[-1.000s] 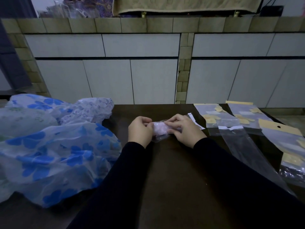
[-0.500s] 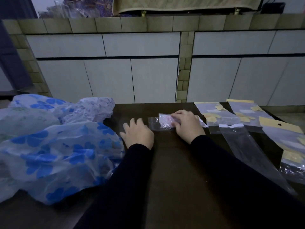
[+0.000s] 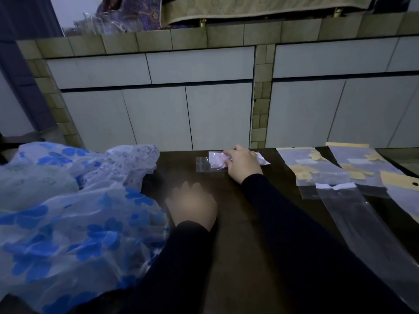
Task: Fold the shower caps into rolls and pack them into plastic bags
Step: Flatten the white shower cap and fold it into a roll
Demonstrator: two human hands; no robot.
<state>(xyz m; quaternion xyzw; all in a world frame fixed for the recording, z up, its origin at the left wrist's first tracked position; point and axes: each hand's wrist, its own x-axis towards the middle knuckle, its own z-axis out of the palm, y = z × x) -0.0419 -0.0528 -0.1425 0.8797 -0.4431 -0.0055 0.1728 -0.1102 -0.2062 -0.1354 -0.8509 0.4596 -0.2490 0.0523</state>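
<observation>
Dark wooden table (image 3: 238,257) stands against a tiled counter with pale cabinet doors (image 3: 156,116). At the table's far edge lies a small clear plastic bag (image 3: 205,163) containing a rolled pink shower cap (image 3: 217,160). The right hand (image 3: 243,165) rests on the bag's right part, fingers curled over it and gripping the roll through the plastic; the roll protrudes to the left of the fingertips. The bag's long axis runs left to right, parallel to the table edge. The left hand (image 3: 192,205) is blurred, held nearer the person with fingers loosely spread, grasping nothing. Loose blue-flowered shower caps (image 3: 74,218) are heaped at left. Empty clear bags with yellow headers (image 3: 335,168) lie at right.
</observation>
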